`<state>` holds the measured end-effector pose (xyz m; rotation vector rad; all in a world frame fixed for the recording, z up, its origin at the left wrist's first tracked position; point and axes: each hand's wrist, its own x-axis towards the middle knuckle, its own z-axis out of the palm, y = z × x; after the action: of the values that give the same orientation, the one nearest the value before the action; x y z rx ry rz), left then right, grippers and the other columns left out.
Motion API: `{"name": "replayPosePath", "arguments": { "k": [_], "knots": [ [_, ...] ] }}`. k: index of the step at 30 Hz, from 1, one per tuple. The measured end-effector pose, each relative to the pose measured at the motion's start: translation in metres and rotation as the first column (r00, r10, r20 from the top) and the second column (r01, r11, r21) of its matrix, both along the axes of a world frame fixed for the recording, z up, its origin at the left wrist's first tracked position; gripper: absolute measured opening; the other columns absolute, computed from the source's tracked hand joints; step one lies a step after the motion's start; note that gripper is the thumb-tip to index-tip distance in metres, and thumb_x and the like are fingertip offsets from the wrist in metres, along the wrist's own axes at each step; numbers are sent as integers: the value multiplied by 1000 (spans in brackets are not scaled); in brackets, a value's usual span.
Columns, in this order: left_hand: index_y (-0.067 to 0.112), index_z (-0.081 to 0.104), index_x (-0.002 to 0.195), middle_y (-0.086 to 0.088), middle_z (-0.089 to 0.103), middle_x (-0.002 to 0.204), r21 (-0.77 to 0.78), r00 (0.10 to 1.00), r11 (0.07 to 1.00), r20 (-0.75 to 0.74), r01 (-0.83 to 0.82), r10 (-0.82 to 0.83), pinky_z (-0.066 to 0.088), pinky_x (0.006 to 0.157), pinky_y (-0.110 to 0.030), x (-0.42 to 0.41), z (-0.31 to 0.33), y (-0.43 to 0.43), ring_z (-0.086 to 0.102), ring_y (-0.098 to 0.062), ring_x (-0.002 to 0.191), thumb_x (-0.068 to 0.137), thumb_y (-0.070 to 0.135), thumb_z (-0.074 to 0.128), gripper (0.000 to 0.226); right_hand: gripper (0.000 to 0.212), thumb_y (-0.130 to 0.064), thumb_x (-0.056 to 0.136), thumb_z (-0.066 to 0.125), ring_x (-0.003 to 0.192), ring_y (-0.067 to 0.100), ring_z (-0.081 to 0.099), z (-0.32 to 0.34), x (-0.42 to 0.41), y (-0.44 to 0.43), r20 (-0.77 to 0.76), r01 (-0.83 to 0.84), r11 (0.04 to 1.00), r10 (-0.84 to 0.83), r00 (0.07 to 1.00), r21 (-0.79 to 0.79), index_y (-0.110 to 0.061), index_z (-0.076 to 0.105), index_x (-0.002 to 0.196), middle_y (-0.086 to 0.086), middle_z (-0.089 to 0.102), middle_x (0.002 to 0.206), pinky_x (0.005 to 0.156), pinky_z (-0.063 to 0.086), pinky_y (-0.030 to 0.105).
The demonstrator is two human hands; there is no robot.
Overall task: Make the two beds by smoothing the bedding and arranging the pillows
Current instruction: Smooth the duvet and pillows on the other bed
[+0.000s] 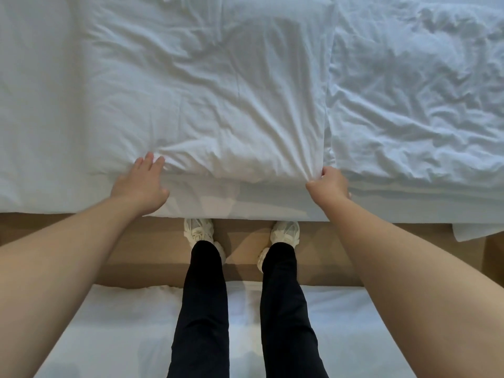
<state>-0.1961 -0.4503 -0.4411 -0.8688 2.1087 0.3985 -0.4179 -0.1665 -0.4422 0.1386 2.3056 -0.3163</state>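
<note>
On the near edge of the bed (pixel 38 118), the pillow (pixel 218 99) lies flat, its long side along that edge, just beside a crumpled duvet (pixel 422 105) on the right. The left hand (pixel 140 184) rests on the near left corner, fingers fairly straight. The right hand (pixel 328 184) is curled, pinching case fabric at the near right corner; creases radiate from the pinch. Expect a light, soft, compliant load that sags if held at one point. Take hold at both near corners, gripping filling and case together, not loose fabric alone.
</note>
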Motion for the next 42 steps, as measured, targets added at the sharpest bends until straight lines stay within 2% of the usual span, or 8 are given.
{"name": "replayPosePath", "arguments": {
  "k": [9, 15, 21, 23, 27, 32, 37, 42],
  "knots": [
    [15, 22, 146, -12, 24, 150, -163, 846, 832, -153, -531, 511, 41, 94, -52, 24, -15, -39, 41, -40, 126, 84, 15, 65, 76, 11, -11, 86, 53, 95, 32, 56, -12, 6, -20, -24, 4, 988, 0, 1000, 155, -19, 48, 92, 0, 51, 82, 100, 42, 53],
    [7, 28, 136, -24, 40, 127, -342, 862, 794, -138, -503, 487, 40, 74, -47, 33, -52, -78, 56, -47, 98, 86, 9, 62, 61, 13, -12, 87, 55, 88, 30, 58, -44, 4, -20, -58, -10, 992, 17, 998, 127, -13, 55, 99, 4, 56, 85, 80, 50, 43],
    [2, 55, 108, -23, 64, 110, -369, 977, 913, 57, -173, 208, 35, 73, -35, 54, -47, -104, 61, -39, 101, 92, -1, 36, 25, 15, -12, 87, 62, 69, 25, 51, -43, -7, -7, -62, -52, 985, 63, 996, 166, -10, 53, 76, 9, 57, 76, 57, 37, 33],
    [3, 51, 112, -20, 65, 110, -346, 975, 927, 114, -142, 192, 36, 73, -33, 52, -42, -101, 62, -37, 100, 89, -3, 38, 27, 7, -11, 87, 61, 75, 28, 52, -40, -8, -12, -34, -33, 982, 41, 999, 188, -6, 57, 91, 15, 61, 89, 62, 40, 34],
    [1, 32, 132, -20, 49, 131, -318, 940, 908, 113, -273, 322, 41, 79, -40, 47, -32, -93, 52, -37, 115, 89, 3, 45, 46, 71, -12, 87, 57, 124, 38, 44, -30, -2, -42, -159, -52, 977, 86, 984, 207, -16, 23, 149, 18, 43, 140, 103, 38, 52],
    [9, 12, 153, -16, 5, 162, -238, 938, 957, -338, -165, 78, 18, 117, -51, 2, -27, -85, 7, -36, 148, 91, 21, 43, 71, 74, -33, 96, 37, 150, 28, -12, -31, 11, -115, -307, -581, 781, 625, 718, 230, -26, -7, 155, 5, -13, 164, 119, 0, 59],
    [20, 11, 156, -8, -2, 164, -306, 849, 944, -461, 121, -259, 2, 119, -55, -83, -76, -101, -3, -29, 151, 97, 42, 23, 65, 65, -47, 94, 23, 151, 32, 0, -79, 11, -219, -429, -854, 489, 819, 380, 178, -31, 12, 156, 5, 3, 165, 113, 2, 69],
    [18, 18, 155, -15, 8, 163, -413, 907, 910, -372, 27, -196, 1, 117, -60, -65, -129, -147, 3, -36, 149, 95, 53, 23, 70, 67, -53, 92, 17, 151, 28, -8, -121, -56, -191, -378, -709, 585, 806, 454, 394, -36, 3, 155, 2, -10, 164, 111, -4, 70]
  ]
}}
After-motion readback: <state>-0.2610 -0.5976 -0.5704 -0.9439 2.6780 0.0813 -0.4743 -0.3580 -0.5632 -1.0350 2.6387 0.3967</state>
